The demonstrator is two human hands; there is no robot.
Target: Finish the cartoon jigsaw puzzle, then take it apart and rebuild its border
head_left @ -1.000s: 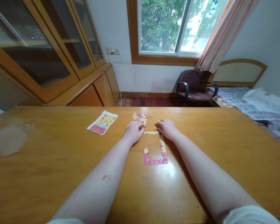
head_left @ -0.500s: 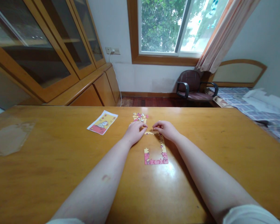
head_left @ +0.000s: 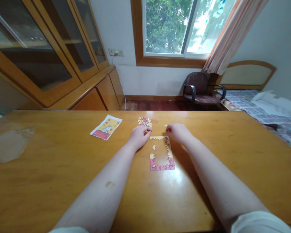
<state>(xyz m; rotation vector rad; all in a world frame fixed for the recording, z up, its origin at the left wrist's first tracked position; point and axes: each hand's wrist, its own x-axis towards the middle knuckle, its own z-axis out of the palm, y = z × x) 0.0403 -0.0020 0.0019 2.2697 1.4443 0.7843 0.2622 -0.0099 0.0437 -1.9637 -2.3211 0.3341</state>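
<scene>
A partly joined jigsaw border (head_left: 170, 163) lies on the table, pink along its near side and yellow along its far strip. Inside it rests a loose yellow puzzle piece (head_left: 154, 147). My left hand (head_left: 139, 135) lies beside the far left corner of the border, fingers loosely curved, thumb a little apart, with nothing visible in it. It is just in front of a heap of loose puzzle pieces (head_left: 145, 121). Beyond the far right corner, my right hand (head_left: 179, 132) pinches a small yellow jigsaw piece (head_left: 165, 125) at its fingertips; the fingers partly hide the grip.
Left of the heap lies a picture card (head_left: 106, 127) with a cartoon figure on yellow and pink. A clear plastic bag (head_left: 11, 144) is at the table's left. Past the wooden table (head_left: 63, 181) stand a glass-door cabinet (head_left: 87, 69), an office chair (head_left: 199, 87) and a bed (head_left: 247, 103).
My right hand has moved right and slightly away from the border, with the small yellow piece at its fingertips. A loose piece now shows inside the border. My left hand has shifted slightly left.
</scene>
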